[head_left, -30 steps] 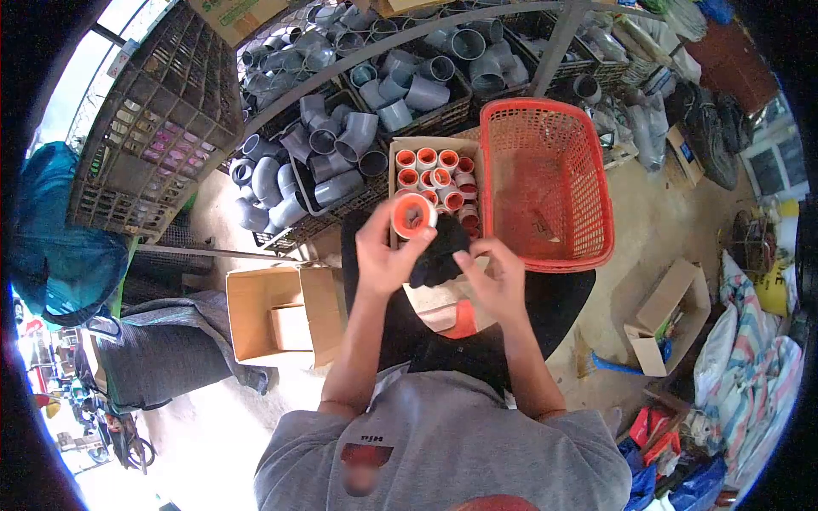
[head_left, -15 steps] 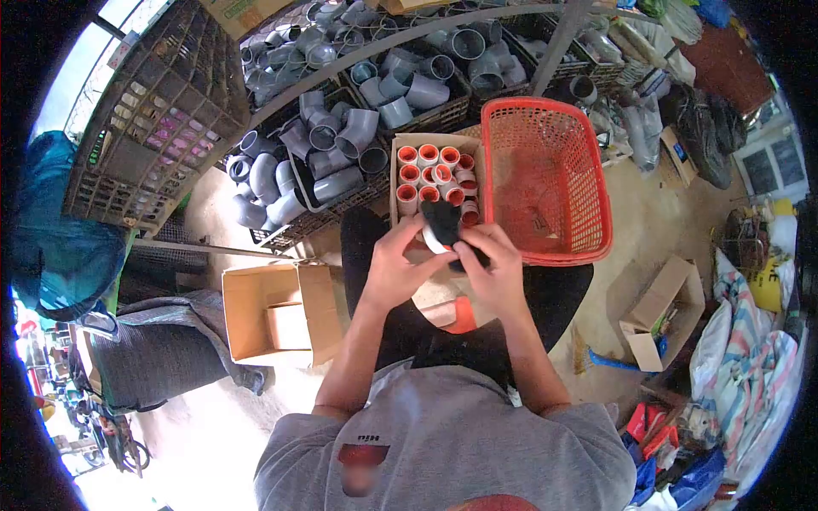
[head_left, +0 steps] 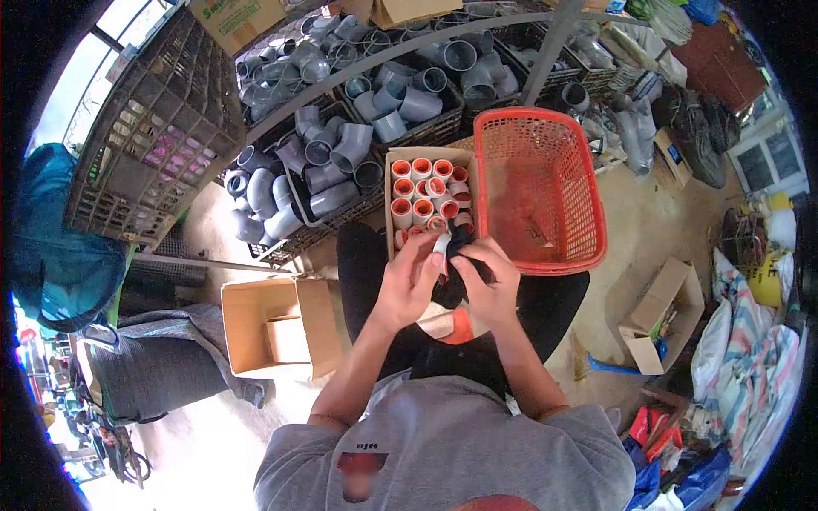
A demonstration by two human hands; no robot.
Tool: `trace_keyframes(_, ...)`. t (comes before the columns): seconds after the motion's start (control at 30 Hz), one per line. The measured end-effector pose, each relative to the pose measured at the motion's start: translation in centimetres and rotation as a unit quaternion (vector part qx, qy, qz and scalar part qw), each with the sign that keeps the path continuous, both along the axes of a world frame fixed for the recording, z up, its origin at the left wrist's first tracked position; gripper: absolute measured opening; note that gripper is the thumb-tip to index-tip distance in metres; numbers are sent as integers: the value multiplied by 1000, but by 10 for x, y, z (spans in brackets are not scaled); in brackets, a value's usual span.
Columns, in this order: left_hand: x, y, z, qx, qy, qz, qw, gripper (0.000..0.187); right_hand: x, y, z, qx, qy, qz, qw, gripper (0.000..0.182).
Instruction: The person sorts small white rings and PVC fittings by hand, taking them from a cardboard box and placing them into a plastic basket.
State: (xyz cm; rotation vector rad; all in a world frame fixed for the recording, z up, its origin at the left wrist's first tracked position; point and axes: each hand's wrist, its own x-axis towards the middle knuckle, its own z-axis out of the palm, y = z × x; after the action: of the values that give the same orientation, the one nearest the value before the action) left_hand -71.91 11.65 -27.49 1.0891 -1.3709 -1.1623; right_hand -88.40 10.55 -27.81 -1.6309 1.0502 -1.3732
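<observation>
Head view, from the far left: a teal bag (head_left: 64,243) hangs beside a tall black crate (head_left: 158,136), which leans at a slant. Below them a dark roll of cloth (head_left: 162,370) lies on the floor, and to its right stands an open cardboard box (head_left: 324,328) with a smaller piece of cardboard inside. Behind this box, low black crates (head_left: 336,220) are heaped with grey pipe elbows (head_left: 351,146).

Next, in front of the person, comes a carton (head_left: 389,196) packed with upright white fittings (head_left: 401,223) with orange mouths; some nearer the hands sit at a tilt. At the carton's near edge, the left hand (head_left: 407,289) has its thumb and fingers closed on one white ring (head_left: 441,244), which is held up between the two hands, above the lap. A black cloth (head_left: 459,239) is right up against the ring, and the right hand (head_left: 489,281) pinches it between thumb and fingertips. How much cloth reaches inside the ring cannot be told.

Just right of the carton is a red basket (head_left: 573,179). Farther right, a small cardboard box (head_left: 656,298) lies near a blue strip (head_left: 618,367), with a striped sack (head_left: 745,341) beyond.
</observation>
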Motion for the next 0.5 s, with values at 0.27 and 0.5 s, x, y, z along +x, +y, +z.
trace_keyframes(0.27,-2,-22,-14,6,208,-5,978,48,13,7,-13,53,-198,-137,969,27)
trace_keyframes(0.5,-25,-10,-18,45,168,24,984,49,5,6,11,-78,5,-106,991,27)
